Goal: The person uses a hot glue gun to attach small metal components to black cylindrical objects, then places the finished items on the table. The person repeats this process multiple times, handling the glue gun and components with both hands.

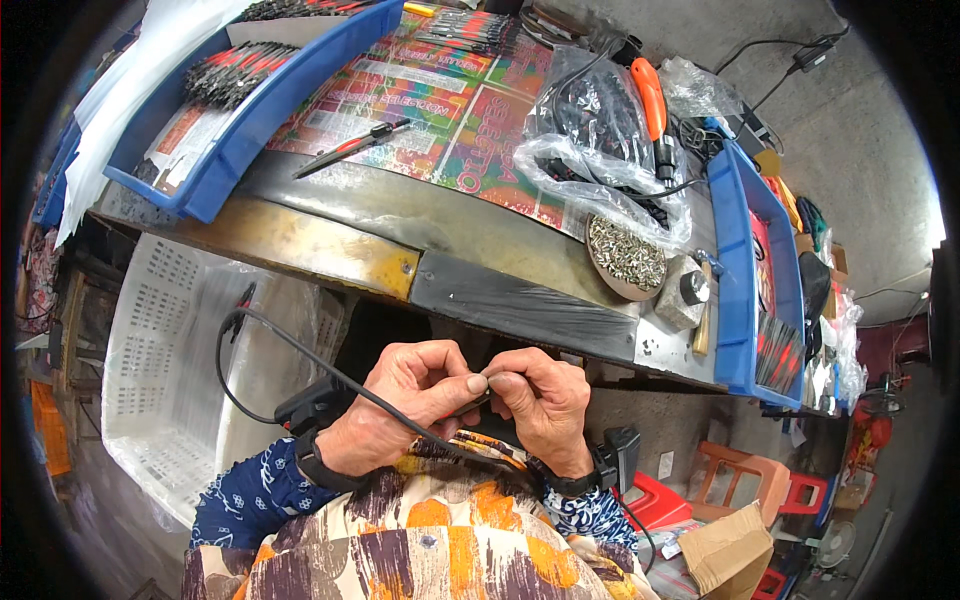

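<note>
The thumb and forefinger of the left hand pinch a slim dark piece above the lap, and the fingertips of the right hand press together at its other end, nearly touching the left thumb. The fingers cover most of the piece, so I cannot tell its full shape. A black cable crosses in front of the left wrist. Both wrists wear black straps, with blue patterned sleeves behind, and an orange, purple and cream cloth covers the lap.

Beyond the hands runs the metal-edged table. On it sit a round bowl of small metal bits, a blue tray at the right, an orange-handled tool on clear plastic, a black-and-red pen-like stick and a long blue tray at the left. Below stands a white basket.
</note>
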Tool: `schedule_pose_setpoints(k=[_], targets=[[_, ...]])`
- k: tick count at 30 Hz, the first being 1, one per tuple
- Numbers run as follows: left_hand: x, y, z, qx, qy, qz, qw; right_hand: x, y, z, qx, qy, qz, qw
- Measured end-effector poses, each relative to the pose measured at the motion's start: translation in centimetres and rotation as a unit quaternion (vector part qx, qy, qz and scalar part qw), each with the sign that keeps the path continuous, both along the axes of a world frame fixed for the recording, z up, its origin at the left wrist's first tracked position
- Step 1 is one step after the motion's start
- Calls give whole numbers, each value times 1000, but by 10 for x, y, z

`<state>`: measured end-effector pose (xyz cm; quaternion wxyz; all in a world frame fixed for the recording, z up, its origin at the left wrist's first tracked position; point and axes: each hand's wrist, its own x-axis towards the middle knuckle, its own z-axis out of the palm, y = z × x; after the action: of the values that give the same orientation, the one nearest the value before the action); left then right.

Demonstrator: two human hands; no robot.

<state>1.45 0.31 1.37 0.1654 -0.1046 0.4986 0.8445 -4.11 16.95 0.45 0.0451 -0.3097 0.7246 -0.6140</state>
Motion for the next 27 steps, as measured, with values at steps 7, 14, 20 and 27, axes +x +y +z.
schedule_pose_setpoints(k=[7,14,20,27], targets=[[-5,2,5,-10,28,9,1000,-7,2,14,35,-19,12,999],[-24,-21,16,-103,101,10,989,-62,33,58,126,93,-105,982],[-45,-36,26,-276,179,94,940,-156,44,93,279,251,-218,901],[-70,-51,23,-420,263,183,849,-226,9,88,310,389,-171,850]])
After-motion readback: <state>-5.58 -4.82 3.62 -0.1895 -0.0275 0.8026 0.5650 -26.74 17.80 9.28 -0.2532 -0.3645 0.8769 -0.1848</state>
